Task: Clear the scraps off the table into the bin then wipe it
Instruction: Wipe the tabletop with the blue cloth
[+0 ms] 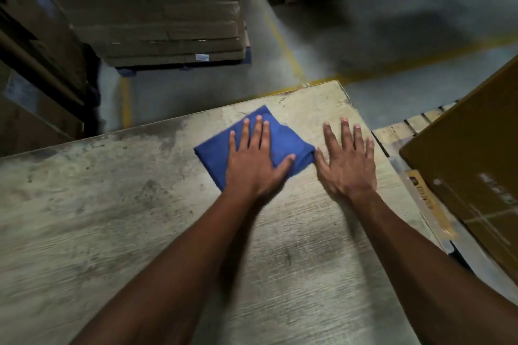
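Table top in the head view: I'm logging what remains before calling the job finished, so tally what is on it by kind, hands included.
Blue cloth: 1, folded, under the flat left hand
Hands pressed flat on the table: 2, the right hand on bare wood
Scraps: 0 visible
Total: 3

A warehouse: wrapped cardboard stacks (pixel 157 8) are sitting on a pallet, yellow lines (pixel 288 47) are crossing the concrete floor (pixel 392 22).

Grey concrete floor (pixel 364 22) (yellow lines), wrapped cardboard stacks (pixel 157 8)
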`<state>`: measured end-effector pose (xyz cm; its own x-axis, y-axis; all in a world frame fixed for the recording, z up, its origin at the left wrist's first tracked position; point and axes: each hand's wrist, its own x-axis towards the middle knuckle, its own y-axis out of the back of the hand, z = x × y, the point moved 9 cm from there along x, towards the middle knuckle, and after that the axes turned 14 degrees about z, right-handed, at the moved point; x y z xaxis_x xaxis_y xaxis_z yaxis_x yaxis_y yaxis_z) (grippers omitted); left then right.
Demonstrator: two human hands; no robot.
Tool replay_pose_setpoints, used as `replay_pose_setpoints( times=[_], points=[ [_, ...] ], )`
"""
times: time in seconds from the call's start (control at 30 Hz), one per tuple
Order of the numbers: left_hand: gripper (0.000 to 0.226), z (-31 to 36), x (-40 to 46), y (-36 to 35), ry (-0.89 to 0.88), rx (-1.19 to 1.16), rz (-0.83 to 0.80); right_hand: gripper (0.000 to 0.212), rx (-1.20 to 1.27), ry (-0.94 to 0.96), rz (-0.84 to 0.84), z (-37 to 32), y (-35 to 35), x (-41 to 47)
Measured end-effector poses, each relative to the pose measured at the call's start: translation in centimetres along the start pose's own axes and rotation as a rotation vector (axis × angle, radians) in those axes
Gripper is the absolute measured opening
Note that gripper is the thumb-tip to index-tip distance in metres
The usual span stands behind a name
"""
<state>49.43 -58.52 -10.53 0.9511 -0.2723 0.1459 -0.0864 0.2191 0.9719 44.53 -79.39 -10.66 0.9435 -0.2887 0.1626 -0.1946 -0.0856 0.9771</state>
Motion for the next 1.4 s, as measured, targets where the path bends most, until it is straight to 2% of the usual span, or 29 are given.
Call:
replay_pose_setpoints(
  times=[0.1, 0.2, 0.4, 0.53, 0.87, 1.17, 1.27, 1.4],
  points=[
    [0.102, 1.0, -5.7, 0.5, -0.048, -0.013, -0.043, 0.079, -0.004, 0.005, 0.005, -0.1, 0.2, -0.1],
    [0.103, 0.8, -6.8, 0.6, -0.068, 0.003, -0.05, 0.079, -0.001, 0.003, 0.007, -0.1, 0.2, -0.1],
    [0.104, -2.7, 2.9, 0.0, 0.098, 0.026, 0.048, 0.08, 0.025, -0.001, 0.015, -0.1, 0.0, 0.0],
    [0.105, -3.9, 7.2, -0.8, 0.138, 0.048, 0.029, 0.081, 0.012, 0.001, 0.015, 0.2, -0.4, 0.3],
    [0.103, -0.2, -5.6, 0.8, 0.031, 0.0, 0.008, 0.08, 0.029, -0.012, 0.025, 0.2, -0.3, 0.0],
    [0.104, -3.8, 6.9, -0.5, 0.117, 0.064, 0.027, 0.08, 0.03, -0.015, 0.034, 0.4, -0.5, 0.3],
    [0.104, -2.9, 4.0, -0.2, 0.114, 0.034, 0.027, 0.08, 0.044, -0.015, 0.029, 0.4, -0.5, 0.2],
    [0.102, -1.0, -5.7, 1.5, 0.081, -0.028, 0.018, 0.081, 0.03, -0.006, 0.034, 0.5, -0.5, 0.2]
  ],
)
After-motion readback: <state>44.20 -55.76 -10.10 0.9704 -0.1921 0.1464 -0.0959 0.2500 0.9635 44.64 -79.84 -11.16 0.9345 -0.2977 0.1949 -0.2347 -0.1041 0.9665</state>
